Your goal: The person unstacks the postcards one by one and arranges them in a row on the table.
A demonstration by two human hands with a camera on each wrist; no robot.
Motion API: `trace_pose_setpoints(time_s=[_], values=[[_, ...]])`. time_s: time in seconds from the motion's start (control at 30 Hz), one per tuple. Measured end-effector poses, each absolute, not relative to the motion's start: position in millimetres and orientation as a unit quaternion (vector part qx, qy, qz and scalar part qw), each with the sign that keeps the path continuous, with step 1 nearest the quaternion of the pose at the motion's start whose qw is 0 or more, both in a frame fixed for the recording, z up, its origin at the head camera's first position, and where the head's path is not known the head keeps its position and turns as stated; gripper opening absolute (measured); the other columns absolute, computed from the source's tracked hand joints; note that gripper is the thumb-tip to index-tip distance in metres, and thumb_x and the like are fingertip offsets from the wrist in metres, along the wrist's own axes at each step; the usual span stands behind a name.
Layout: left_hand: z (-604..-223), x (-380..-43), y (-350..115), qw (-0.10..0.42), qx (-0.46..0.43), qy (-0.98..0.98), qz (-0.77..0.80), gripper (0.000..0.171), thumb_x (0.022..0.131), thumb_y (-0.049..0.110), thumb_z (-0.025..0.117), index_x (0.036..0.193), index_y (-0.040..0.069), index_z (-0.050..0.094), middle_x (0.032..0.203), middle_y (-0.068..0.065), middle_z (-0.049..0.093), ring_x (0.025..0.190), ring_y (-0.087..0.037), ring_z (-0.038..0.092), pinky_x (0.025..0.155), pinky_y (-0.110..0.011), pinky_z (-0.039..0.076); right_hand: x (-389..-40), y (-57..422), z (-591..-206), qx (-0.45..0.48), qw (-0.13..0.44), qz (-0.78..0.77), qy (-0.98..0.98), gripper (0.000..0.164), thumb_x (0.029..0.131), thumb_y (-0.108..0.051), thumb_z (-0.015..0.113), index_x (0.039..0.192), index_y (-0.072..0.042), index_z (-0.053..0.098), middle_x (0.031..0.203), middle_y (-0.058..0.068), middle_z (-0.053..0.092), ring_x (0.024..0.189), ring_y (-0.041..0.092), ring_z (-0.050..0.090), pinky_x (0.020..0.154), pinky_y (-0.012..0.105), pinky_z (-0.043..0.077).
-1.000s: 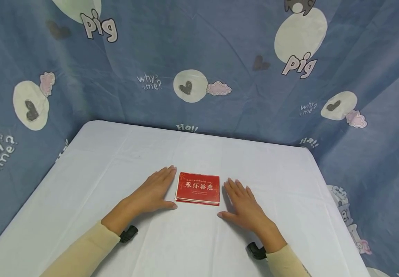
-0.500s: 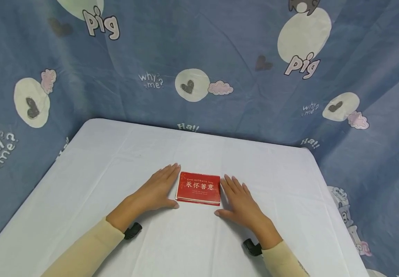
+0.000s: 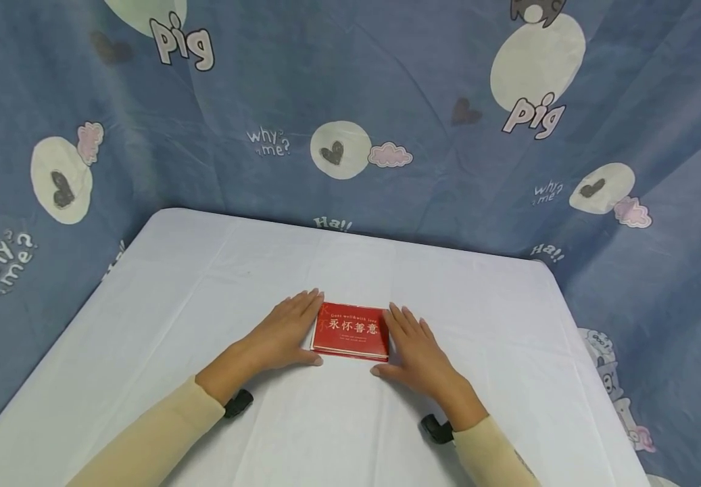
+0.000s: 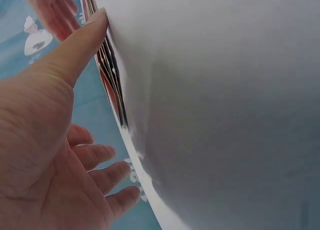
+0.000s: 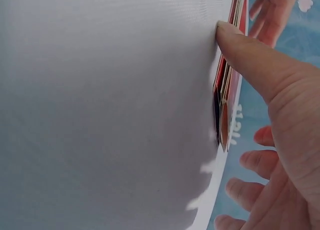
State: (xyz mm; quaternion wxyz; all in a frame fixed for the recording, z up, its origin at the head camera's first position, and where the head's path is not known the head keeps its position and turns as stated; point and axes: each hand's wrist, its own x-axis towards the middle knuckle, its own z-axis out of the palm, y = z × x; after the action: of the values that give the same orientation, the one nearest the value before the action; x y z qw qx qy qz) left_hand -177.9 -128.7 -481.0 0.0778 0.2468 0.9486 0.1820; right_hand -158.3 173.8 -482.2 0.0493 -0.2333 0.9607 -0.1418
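Observation:
A thin stack of red booklets or cards (image 3: 353, 330) lies flat on the white table, its top cover printed with white Chinese characters. My left hand (image 3: 283, 333) stands along its left edge, fingers straight and thumb out at the near corner. At the opposite edge is my right hand (image 3: 418, 352), also straight-fingered, its fingertips overlapping the cover's right side in the head view. Both wrist views show the stack's layered edge (image 4: 114, 80) side-on, with a thumb in front of it. Whether the fingers touch the stack I cannot tell.
A white cloth covers the table (image 3: 253, 264), which has rounded far corners. Behind and beside it hangs a blue printed curtain (image 3: 265, 182). Black wrist-worn devices, left (image 3: 238, 404) and right (image 3: 435, 429), sit just above the cloth.
Both hands have moved inward, closer to the red stack: the left hand to the right, the right hand to the left. The stack lies about where it was on the table.

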Motion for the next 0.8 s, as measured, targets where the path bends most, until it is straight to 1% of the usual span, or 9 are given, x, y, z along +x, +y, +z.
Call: trace_pose_setpoints(time_s=[0.17,0.3,0.43,0.67,0.8], values=[[-480,-182,-123,0.083,0.247,0.951,0.169,0.123,0.077,0.047,0.093,0.165,0.0,0.02,0.172,-0.016,0.02,0.158,-0.037,0.016,0.127,-0.054,0.016,-164,173,-480,-0.231,0.056,-0.153,0.959,0.112,0.081,-0.049,0.089,0.166,-0.008,0.028,0.171,0.01,0.026,0.158,0.032,0.019,0.125,0.057,0.02],[-478,-184,-119,0.097,0.247,0.951,0.161,0.124,0.076,0.048,0.092,0.166,0.001,0.02,0.172,-0.015,0.019,0.158,-0.038,0.015,0.127,-0.056,0.015,-168,172,-477,-0.23,0.074,-0.162,0.957,0.114,0.08,-0.049,0.09,0.167,-0.011,0.027,0.172,0.008,0.024,0.159,0.031,0.018,0.125,0.06,0.02],[-476,-185,-117,0.1,0.248,0.95,0.159,0.124,0.075,0.047,0.093,0.166,0.002,0.022,0.172,-0.016,0.021,0.158,-0.04,0.016,0.126,-0.058,0.017,-172,168,-475,-0.23,0.084,-0.167,0.955,0.116,0.078,-0.049,0.091,0.167,-0.013,0.026,0.172,0.006,0.024,0.159,0.031,0.018,0.125,0.061,0.019],[-478,-186,-113,0.111,0.256,0.946,0.166,0.119,0.078,0.046,0.092,0.165,0.003,0.024,0.171,-0.015,0.025,0.157,-0.041,0.019,0.125,-0.058,0.02,-180,160,-477,-0.23,0.101,-0.154,0.956,0.116,0.078,-0.053,0.09,0.167,-0.015,0.026,0.172,0.005,0.026,0.158,0.03,0.019,0.125,0.059,0.02],[-477,-187,-111,0.114,0.255,0.946,0.167,0.118,0.079,0.047,0.091,0.166,0.004,0.024,0.171,-0.014,0.025,0.157,-0.041,0.019,0.125,-0.059,0.02,-183,158,-478,-0.231,0.101,-0.15,0.956,0.116,0.077,-0.053,0.09,0.167,-0.014,0.028,0.172,0.005,0.027,0.158,0.03,0.02,0.125,0.059,0.02]])
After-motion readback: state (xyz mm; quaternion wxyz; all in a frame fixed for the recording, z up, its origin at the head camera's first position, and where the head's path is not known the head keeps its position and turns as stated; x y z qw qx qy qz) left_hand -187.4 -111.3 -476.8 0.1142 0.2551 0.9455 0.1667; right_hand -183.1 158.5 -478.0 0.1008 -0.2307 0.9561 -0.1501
